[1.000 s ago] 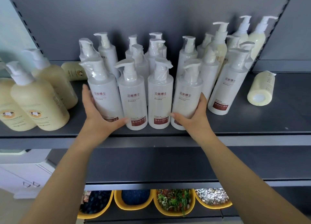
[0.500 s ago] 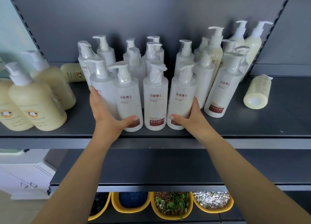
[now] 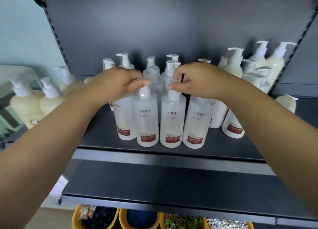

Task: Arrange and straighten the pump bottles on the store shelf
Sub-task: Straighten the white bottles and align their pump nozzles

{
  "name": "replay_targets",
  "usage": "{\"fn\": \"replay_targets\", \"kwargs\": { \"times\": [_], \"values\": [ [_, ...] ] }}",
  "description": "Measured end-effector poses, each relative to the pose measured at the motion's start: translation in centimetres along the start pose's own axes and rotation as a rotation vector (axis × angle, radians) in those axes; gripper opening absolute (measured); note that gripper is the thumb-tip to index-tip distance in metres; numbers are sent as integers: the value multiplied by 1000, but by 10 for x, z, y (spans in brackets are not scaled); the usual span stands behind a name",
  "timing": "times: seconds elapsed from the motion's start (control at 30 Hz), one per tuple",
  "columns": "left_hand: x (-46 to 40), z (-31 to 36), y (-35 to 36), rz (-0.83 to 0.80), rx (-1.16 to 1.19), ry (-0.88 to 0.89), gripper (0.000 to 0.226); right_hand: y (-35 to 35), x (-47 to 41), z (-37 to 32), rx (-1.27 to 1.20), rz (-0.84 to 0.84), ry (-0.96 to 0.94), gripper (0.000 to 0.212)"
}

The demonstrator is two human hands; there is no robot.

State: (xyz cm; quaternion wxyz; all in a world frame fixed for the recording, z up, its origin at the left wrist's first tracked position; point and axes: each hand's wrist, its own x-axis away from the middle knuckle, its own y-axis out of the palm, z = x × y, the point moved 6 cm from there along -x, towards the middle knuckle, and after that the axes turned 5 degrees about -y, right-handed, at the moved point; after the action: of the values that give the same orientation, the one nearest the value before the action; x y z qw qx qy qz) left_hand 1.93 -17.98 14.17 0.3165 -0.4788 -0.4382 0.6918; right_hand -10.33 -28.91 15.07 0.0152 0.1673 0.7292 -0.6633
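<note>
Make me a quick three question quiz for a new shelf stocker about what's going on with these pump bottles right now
1. True or false: both hands are at the pump heads of the front-row white bottles.
2. How many front-row white bottles with dark red labels stand between the arms? A) two B) four C) seven
3. Fill in: the cream bottle at far right is lying on its ____.

Key
1. True: the left hand and right hand are both up at the pumps.
2. B
3. side
</note>
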Motion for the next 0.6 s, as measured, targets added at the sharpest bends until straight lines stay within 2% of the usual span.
{"fn": "replay_targets", "kwargs": {
  "times": [0.07, 0.17, 0.23, 0.3, 0.43, 0.6],
  "values": [
    [1, 3, 3, -8, 26, 39, 77, 8, -1, 4, -38, -32, 3, 44],
    [-4, 1, 7, -11, -79, 12, 80, 8, -1, 2, -37, 25, 10, 46],
    [-6, -1, 7, 82, -238, -46, 64, 8, 3, -2, 40, 74, 20, 45],
    [-3, 7, 5, 231, -338, 12, 56, 7, 7, -7, 102, 125, 4, 46],
    [-2, 8, 8, 361, -419, 113, 64, 4, 11, -11, 112, 172, -5, 49],
    [-3, 3, 5, 407, -496, 160, 65, 3, 11, -12, 118, 192, -23, 48]
  ]
}}
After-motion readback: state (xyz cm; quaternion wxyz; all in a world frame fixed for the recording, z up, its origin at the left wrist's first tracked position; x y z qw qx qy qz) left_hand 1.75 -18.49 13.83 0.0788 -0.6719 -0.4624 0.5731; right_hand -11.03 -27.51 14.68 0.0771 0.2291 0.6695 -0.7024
